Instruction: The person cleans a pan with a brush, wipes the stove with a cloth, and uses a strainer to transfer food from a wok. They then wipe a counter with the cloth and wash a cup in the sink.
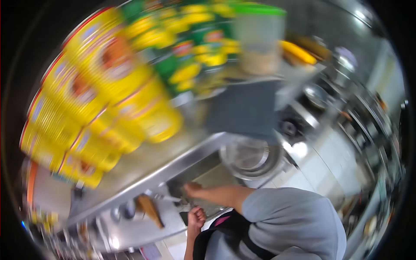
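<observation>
My left hand (196,216) is at the near edge of the metal sink (211,175), its fingers curled closed. A dark shape shows beside it, but what the fingers hold, if anything, is hidden. My right hand (193,190) reaches across over the sink basin, just beyond the left one. Motion blurs its fingers, so their grip does not show. Close to both hands is a pale, tap-like piece (168,197). A round metal bowl with a strainer-like disc (249,156) stands at the right end of the sink.
Large yellow tins (104,86) are stacked on the shelf above, beside green-and-yellow packs (186,47) and a green-lidded tub (260,39). A dark grey panel (245,108) stands behind the bowl. A brown wooden item (149,210) lies on the left counter. A stove burner (289,127) is at right.
</observation>
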Demonstrator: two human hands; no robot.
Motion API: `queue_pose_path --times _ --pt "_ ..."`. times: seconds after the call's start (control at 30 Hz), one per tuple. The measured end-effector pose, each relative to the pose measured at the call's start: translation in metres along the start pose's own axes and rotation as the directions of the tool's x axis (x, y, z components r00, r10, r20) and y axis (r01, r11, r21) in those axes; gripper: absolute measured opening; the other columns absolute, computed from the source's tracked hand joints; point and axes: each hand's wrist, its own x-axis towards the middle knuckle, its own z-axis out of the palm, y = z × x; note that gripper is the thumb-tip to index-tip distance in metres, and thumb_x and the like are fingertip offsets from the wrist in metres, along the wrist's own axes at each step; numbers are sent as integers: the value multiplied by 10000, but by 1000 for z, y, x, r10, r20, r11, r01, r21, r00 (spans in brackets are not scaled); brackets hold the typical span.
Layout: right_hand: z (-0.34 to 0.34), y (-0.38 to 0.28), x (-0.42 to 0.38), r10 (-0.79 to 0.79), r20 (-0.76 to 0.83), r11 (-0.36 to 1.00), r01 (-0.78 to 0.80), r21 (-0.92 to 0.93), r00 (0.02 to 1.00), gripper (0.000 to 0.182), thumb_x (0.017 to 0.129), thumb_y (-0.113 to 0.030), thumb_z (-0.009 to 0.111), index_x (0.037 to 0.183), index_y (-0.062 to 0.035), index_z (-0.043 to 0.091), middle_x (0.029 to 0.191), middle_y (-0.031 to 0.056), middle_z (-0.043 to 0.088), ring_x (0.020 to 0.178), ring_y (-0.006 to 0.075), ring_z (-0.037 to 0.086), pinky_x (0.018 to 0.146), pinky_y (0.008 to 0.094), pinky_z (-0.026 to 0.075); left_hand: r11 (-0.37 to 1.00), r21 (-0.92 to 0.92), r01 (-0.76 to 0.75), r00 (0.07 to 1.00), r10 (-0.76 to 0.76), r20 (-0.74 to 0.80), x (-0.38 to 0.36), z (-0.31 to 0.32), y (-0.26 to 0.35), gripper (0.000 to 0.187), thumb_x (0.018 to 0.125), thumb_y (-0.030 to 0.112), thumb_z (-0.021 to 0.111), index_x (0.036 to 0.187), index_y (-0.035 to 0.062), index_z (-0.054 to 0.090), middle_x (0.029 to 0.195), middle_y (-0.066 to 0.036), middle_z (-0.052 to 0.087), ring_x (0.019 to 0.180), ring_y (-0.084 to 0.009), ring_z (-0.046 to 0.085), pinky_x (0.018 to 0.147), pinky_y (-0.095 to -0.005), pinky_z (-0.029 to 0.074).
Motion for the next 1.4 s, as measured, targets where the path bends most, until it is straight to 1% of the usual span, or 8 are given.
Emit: queue_pose_path --times 0.3,0.57,0.7,0.87,1.1,1.27,1.33,1.4 --pt "55 -39 25 259 661 -13 -682 732 704 157 941 -266 590 929 -122 652 660 55 589 486 161 501 428 287 392 962 87 -258 877 271 -396 -56 -43 -63 285 831 191 640 605 140 474 539 16 408 419 -99 300 394 -274 221" --pt "12 0 -15 278 439 931 -352 95 854 184 806 -243 630 743 -69 626 683 80 592 644 202 547 543 400 388 768 641 -9 677 476 -561 -75 -35 -57 389 783 372 742 816 -7 660 751 -90 648 659 -202 601 591 -339 478" --pt "-65 -44 -73 489 726 493 -840 227 484 431 836 -476 624 999 -80 676 920 86 669 864 311 605 875 443 460 198 914 -355 650 754 89 -42 -26 -26 563 750 319 776 1191 3 623 1129 -193 672 1070 -309 627 939 -377 466" --pt "-97 12 -101 -28 878 -393 -813 429 477 572 859 -574 524 1170 -101 604 970 90 652 848 277 612 767 397 512 345 784 -516 719 672 178 26 -62 37 373 850 212 655 1170 24 632 1026 -165 691 936 -264 666 828 -354 521" --pt "-140 0 -147 323 552 -184 -521 833 769 329 888 -419 516 913 -98 584 642 74 518 517 166 481 403 268 342 950 -48 -308 938 294 -183 75 -39 107 184 981 45 444 1073 -43 577 908 -135 630 774 -170 638 657 -235 564" --pt "-118 5 -178 636 105 148 -255 956 764 320 873 -367 519 878 -59 607 633 126 558 528 209 550 397 340 404 925 306 -225 945 283 -162 169 -106 103 215 983 219 475 1124 104 591 986 -79 638 791 -164 603 634 -270 524" --pt "-63 76 -183 453 -11 878 -444 180 891 351 907 -356 509 923 -39 658 850 205 631 761 281 630 655 446 486 984 -153 -95 995 90 -41 130 -94 140 420 978 385 388 1312 153 489 1265 -106 573 1075 -247 554 935 -460 447" --pt "-78 34 -197 637 -150 757 -651 -64 756 473 906 -441 501 1002 -16 683 1040 288 647 1031 326 637 844 437 533 978 -92 -188 952 204 226 127 -114 171 675 934 512 197 1405 61 372 1529 -123 333 1418 -310 265 1138 -538 200"
